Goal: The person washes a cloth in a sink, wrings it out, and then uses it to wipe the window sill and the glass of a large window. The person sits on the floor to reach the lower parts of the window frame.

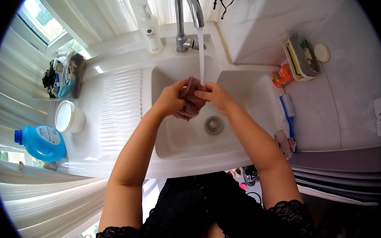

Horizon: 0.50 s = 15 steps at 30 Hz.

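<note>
Two hands meet over one white sink (174,142): the left hand (170,100) and the right hand (215,95) each have their fingers closed on one dusky-pink cloth (191,102), which is bunched between them above the basin. One stream of water (201,56) falls from one chrome tap (187,13) directly behind the fingers and meets the cloth's top edge. One round drain (214,125) lies just below the right fingers. Behind the left fingers stands one white pump bottle (150,31). Well to the left of the fingers, on the ribbed white surface (119,110), sit one white tub (69,117) and one blue detergent bottle (42,142). To the right of the fingers are one orange can (282,76), one blue scrubbing brush (289,112) and one crumpled rag (286,143).
</note>
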Available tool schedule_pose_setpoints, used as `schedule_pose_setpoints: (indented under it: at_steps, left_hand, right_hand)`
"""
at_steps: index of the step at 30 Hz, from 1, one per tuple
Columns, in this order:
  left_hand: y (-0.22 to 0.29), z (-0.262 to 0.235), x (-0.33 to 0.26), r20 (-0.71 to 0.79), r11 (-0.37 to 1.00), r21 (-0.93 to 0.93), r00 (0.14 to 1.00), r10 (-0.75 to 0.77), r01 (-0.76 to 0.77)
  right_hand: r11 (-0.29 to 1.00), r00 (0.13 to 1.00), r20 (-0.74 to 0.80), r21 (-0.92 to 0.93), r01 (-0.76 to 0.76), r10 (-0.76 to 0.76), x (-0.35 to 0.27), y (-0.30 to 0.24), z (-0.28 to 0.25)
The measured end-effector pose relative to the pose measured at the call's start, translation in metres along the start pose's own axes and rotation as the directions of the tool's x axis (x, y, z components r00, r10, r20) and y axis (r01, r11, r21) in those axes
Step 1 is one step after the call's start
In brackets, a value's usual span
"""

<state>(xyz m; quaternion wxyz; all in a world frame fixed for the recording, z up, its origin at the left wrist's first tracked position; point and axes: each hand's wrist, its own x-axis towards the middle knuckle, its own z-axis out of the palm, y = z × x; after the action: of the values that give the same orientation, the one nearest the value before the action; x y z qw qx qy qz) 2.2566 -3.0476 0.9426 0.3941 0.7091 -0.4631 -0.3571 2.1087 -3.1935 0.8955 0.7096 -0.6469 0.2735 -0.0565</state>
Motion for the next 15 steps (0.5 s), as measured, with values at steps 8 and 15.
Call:
schedule_pose_setpoints:
  at_steps: [8, 15]
  left_hand:
    - [-0.039, 0.019, 0.014, -0.707, 0.958, 0.288, 0.673, 0.219, -0.01]
    - [-0.117, 0.022, 0.043, -0.318, 0.963, -0.266, 0.947, -0.038, -0.05]
  right_hand:
    - [0.618, 0.707, -0.039, -0.522, 0.588, -0.706, -0.037, -0.013, 0.037]
    - [0.367, 0.728, 0.313, -0.703, 0.61, -0.61, -0.063, 0.017, 0.068]
